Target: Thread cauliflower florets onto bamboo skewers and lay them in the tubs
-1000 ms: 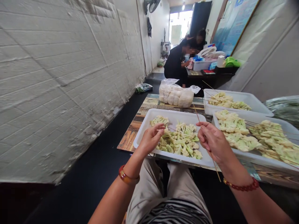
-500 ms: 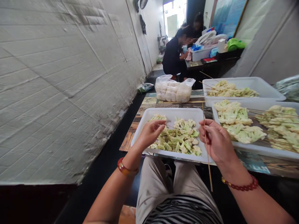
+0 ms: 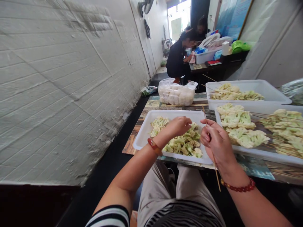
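Observation:
My right hand [image 3: 214, 138] is closed on a thin bamboo skewer [image 3: 217, 175], which slants upright past the right end of the tray with nothing threaded on the parts that show. Over the right half of a white plastic tray [image 3: 142, 138] is my left hand [image 3: 181, 125], its fingers curled together at the cauliflower pieces [image 3: 182, 145]. Whatever its fingertips hold, if anything, is hidden. More loose cauliflower [image 3: 159, 124] lies at the tray's left.
To the right, a second tray [image 3: 262, 151] holds skewered cauliflower [image 3: 247, 137]. Behind it stands another tray [image 3: 272, 90] with more skewers. A clear bag of pale round pieces [image 3: 176, 93] sits at the back of the table [image 3: 132, 138]. Farther off, a person [image 3: 176, 61] sits at another table.
My left hand has moved right across the tray, from above its left part to the cauliflower near its right end. The right hand keeps the skewer, tilted slightly more.

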### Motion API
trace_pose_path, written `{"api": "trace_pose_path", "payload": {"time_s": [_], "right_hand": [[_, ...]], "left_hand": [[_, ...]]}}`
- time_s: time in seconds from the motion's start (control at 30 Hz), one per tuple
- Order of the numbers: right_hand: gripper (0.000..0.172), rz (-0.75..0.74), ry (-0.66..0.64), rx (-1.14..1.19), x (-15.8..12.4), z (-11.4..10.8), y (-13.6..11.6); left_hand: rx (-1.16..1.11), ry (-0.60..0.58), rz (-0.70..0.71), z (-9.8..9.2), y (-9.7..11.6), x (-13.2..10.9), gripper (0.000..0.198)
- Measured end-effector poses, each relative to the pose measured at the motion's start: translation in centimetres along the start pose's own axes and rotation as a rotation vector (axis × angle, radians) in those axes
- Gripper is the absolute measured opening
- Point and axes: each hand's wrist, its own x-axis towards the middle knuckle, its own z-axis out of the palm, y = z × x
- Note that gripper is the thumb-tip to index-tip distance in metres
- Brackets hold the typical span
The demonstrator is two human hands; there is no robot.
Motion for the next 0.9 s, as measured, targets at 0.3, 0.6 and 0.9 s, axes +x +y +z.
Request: {"api": "trace_pose_path", "payload": {"time_s": [0.3, 0.6, 0.9], "right_hand": [[0.015, 0.006, -0.004, -0.033, -0.1, 0.4, 0.0], [0.017, -0.023, -0.015, -0.047, -0.1, 0.2, 0.3], [0.02, 0.036, -0.155, -0.23, -0.2, -0.2, 1.2]], "left_hand": [[0.144, -0.126, 0.099, 3.4, -0.9, 0.6, 0.015], [-0.1, 0.0, -0.014, 1.4, -1.0, 0.2, 0.015], [-1.35, 0.068, -0.201, -4.2, 0.0, -7.1, 0.024]]}}
